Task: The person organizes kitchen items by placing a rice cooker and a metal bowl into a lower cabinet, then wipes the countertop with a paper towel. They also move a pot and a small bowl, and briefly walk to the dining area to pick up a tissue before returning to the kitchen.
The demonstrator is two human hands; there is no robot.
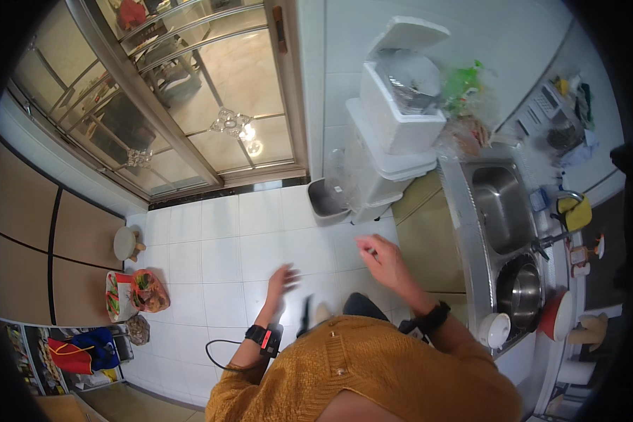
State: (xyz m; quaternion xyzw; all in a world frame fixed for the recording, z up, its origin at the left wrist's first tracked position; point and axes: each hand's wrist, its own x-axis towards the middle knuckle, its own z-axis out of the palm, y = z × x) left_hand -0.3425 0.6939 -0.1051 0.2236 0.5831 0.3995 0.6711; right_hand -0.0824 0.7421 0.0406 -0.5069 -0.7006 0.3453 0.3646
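Note:
My left hand (pixel 284 285) hangs over the white tiled floor (pixel 258 253). Its fingers are slightly blurred and apart, with nothing in them. To the right, my right hand (pixel 386 264) is held in front of the olive cabinet doors (pixel 427 237), its fingers loosely bent and no object visible in them. Neither hand touches anything. Beyond my right hand stands a dark-lined waste bin (pixel 327 215) on the floor. Beside it, a white foam box (pixel 406 134) with its lid raised sits on a stack of white containers (pixel 372 169) and holds clear plastic and foil-like material.
At right runs a steel double sink (pixel 501 211) with a metal pot (pixel 525 293) in the nearer basin. A white lidded pot (pixel 494 331) stands at the counter edge. Bags of produce (pixel 150 290) and a small stool (pixel 126 243) occupy the left floor. Glass sliding doors (pixel 232 79) lie ahead.

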